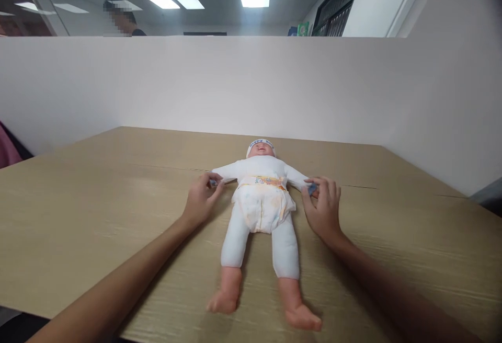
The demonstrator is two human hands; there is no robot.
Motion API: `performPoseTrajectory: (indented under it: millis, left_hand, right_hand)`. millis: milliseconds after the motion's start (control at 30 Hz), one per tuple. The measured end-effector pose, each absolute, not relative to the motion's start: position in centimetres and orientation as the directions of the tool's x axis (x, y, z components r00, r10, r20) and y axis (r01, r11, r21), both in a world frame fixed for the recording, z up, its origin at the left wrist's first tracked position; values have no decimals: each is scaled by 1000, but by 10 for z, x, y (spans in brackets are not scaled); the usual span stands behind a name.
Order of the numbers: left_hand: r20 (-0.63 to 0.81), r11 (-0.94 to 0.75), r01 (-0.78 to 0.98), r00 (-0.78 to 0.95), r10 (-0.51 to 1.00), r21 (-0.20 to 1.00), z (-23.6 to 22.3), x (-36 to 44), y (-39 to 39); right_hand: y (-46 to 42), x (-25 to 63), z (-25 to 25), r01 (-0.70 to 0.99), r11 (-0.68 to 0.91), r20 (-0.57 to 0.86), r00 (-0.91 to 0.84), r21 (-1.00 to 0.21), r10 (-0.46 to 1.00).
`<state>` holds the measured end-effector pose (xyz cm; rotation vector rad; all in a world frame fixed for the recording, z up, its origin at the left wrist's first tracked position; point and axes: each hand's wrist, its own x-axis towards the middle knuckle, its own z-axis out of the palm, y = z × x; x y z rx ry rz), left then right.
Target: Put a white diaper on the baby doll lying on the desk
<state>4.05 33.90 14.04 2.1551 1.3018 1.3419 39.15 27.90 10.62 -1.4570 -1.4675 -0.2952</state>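
A baby doll (261, 166) in white lies on its back, head away from me, arms spread and bare feet towards me. A printed diaper (259, 211) wraps its hips, and a white headband with lettering (261, 143) circles its head. My left hand (202, 199) is closed at the end of the doll's arm on the left, with something blue (213, 182) between the fingers. On the other side, my right hand (324, 204) pinches the end of the other arm, where a blue patch (312, 189) shows. My fingers mostly hide the doll's hands.
The doll rests on a wide light-brown wooden table (98, 217) with thin seams across it. A low white partition (243, 87) rises behind and continues along the right. Beyond it, a person's head (121, 16) shows at the upper left. Pink fabric (8, 147) is at the left edge.
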Motion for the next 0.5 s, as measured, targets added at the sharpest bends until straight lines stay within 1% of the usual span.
performPoseTrajectory:
  millis: [67,100,133,200,267,400,467,500]
  left_hand:
    - [654,-608,655,222,723,449,137,35,364]
    - [660,-613,689,258,706,386,135,34,376]
    - [644,-605,712,282,711,356,133,33,386]
    - [581,-567,744,300,756,354,129,32,401]
    - [521,-532,768,310,795,356,127,31,411]
    - [494,-520,788,325,806,329,126,31,414]
    - [477,-504,791,314,821,347,129,33,407]
    - [463,-490,787,299,835,375,131,35,401]
  right_hand:
    - [303,404,106,910,268,777,88,-318,624]
    - [313,408,105,920,274,758,37,-281,652]
    - [322,412,103,927,267,726,7,-262,688]
    - [335,417,99,939,221,646,2,-264,763]
    - [341,421,95,939,180,578,23,-292,816]
    - [340,425,93,907,176,510,49,-383,859]
    - [336,422,98,879,166,481,80,-447,873]
    - [333,418,101,865,160,469,95,-475,878]
